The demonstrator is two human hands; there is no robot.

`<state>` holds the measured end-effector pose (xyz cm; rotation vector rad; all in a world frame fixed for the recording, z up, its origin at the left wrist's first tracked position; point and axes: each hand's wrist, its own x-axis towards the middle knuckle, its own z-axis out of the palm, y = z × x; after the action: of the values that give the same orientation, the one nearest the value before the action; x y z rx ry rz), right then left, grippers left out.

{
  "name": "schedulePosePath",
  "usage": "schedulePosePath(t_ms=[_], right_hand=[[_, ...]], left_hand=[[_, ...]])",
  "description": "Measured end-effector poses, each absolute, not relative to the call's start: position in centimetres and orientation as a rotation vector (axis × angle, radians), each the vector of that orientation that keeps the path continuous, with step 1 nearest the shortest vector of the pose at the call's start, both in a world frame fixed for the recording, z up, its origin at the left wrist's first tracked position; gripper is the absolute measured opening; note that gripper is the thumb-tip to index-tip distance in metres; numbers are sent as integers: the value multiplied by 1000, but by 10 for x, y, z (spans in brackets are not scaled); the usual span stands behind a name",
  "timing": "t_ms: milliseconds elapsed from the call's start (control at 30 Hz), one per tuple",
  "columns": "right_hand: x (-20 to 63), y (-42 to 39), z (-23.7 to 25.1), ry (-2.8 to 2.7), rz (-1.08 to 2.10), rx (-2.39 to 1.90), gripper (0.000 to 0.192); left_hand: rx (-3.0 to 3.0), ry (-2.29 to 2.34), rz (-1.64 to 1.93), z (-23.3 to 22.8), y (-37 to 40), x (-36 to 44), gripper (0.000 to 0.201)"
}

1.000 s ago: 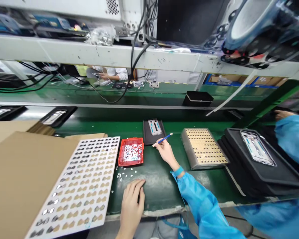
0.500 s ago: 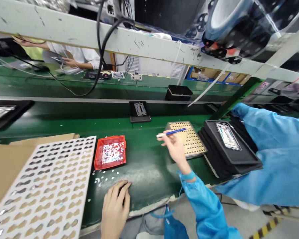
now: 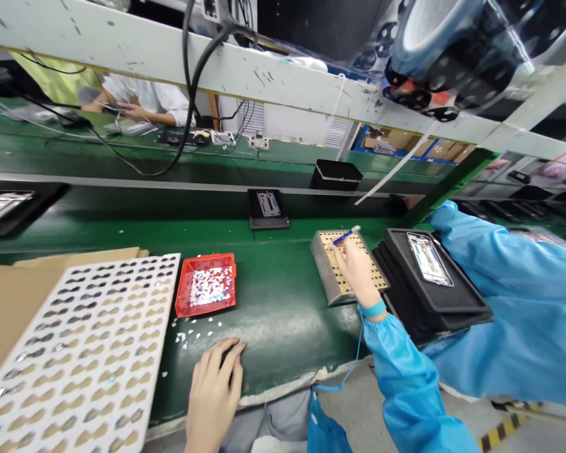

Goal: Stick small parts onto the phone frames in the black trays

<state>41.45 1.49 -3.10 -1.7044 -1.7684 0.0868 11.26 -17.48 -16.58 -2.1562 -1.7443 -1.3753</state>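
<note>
My right hand (image 3: 358, 270), with a blue band at its wrist, grips a blue-and-white pen-shaped tool (image 3: 343, 237). It is over a metal block (image 3: 326, 269) whose yellowish top carries rows of small dark holes; whether the tool's tip touches the block is hidden. My left hand (image 3: 216, 387) lies on the green table (image 3: 273, 296) near its front edge, fingers stretched out and holding nothing. Beyond it stands a red tray (image 3: 182, 296) with many small white pieces. A few loose white pieces (image 3: 183, 338) are scattered between that tray and my left hand.
A white sheet (image 3: 163, 340) with rows of dark and tan shapes lies at left, beside cardboard (image 3: 14, 302). Stacked black trays (image 3: 400, 270) bear a phone frame (image 3: 429, 258) at right, near a blue-sleeved person (image 3: 509, 302). Another black tray (image 3: 268, 221) lies farther back.
My right hand has moved right with the pen-shaped tool, from the block's left side to over its top. The tool's white end now points right. My left hand stays nearly still.
</note>
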Motion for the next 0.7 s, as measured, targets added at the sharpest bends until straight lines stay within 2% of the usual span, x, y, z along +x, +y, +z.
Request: schedulePosePath(t_ms=[67,133,233,300,400,500,700], right_hand=[[402,-8,-24,-1687,244,-1548,33],[382,-38,-20,-1547,551,-1344,40],[346,-81,-19,-1409,1010,-1174,39],[326,-102,-20,-1405,1199,-1120,34],[309,-118,-25,-1461,1266,-1074,24],[301,-124,-32,-1453,1242,-1048,21],[287,-133,-51,-1189,1335,-1090,34]], left_hand=[[-2124,-1792,-1534,-158,-176,115,27],[-2048,-1874,-1779,-143,-178,122,25],[-1973,-2042,-2235,-111,-180,139,20],[-1919,-2157,-2561,-92,-175,149,25],[-1719,-2290,-2911,-75,-164,156,37],[-1520,-2346,-3000,-72,-158,156,40],[-1174,-2190,-3089,-82,-156,166,41]])
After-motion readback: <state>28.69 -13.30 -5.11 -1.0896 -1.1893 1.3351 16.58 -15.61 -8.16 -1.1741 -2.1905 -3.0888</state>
